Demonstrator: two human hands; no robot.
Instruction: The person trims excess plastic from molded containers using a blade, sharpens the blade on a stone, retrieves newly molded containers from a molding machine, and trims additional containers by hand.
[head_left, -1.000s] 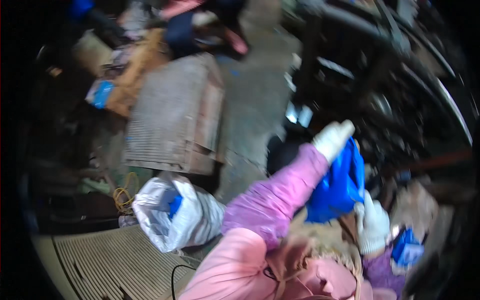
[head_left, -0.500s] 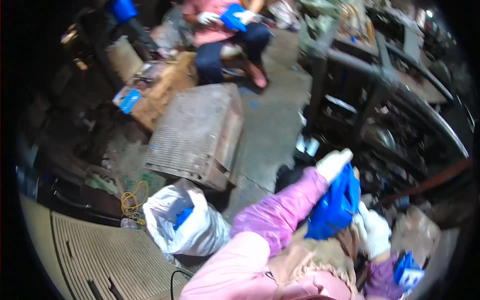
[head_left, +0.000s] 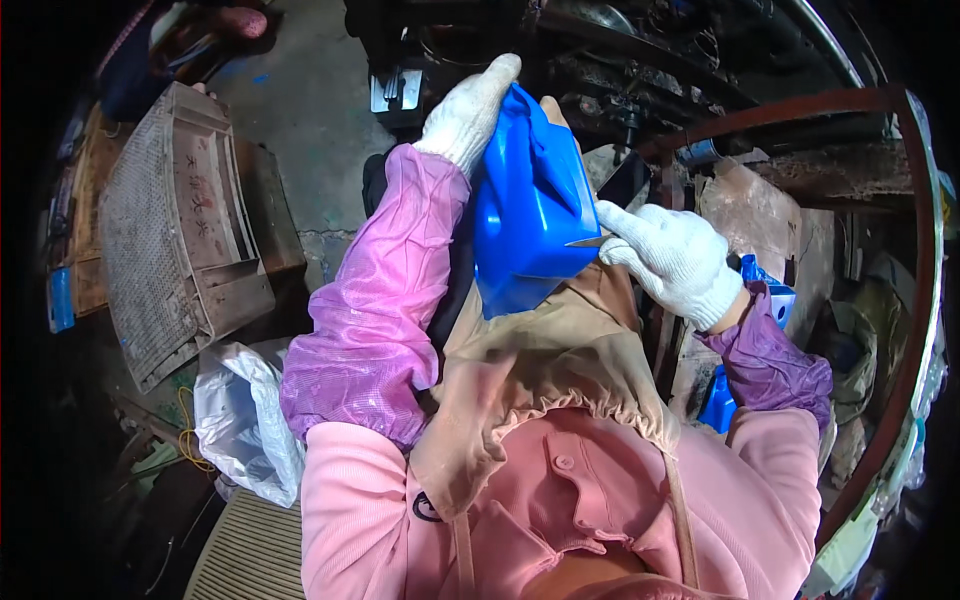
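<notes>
My left hand [head_left: 468, 115], in a white knit glove, grips a glossy blue plastic part [head_left: 535, 215] by its upper end; most of the fingers are hidden behind it. The part is box-like, with a folded, hollow-looking upper side, and is held over my tan apron [head_left: 550, 360]. My right hand [head_left: 680, 262], also gloved in white, is closed on a small knife [head_left: 587, 242]. Its thin blade points left and lies against the part's lower right edge. The knife's handle is hidden in the fingers.
A white sack [head_left: 245, 420] stands at lower left beside a worn grey crate [head_left: 165, 240]. Dark machinery [head_left: 640, 60] fills the far side. At right, a rusty metal frame [head_left: 790, 105] surrounds a brown board [head_left: 750, 215] and more blue parts [head_left: 718, 402]. Another person's leg shows at upper left.
My view has swung right and down, so the crate and sack sit further left. My right hand now has the knife blade at the blue part's edge. The left hand keeps its grip.
</notes>
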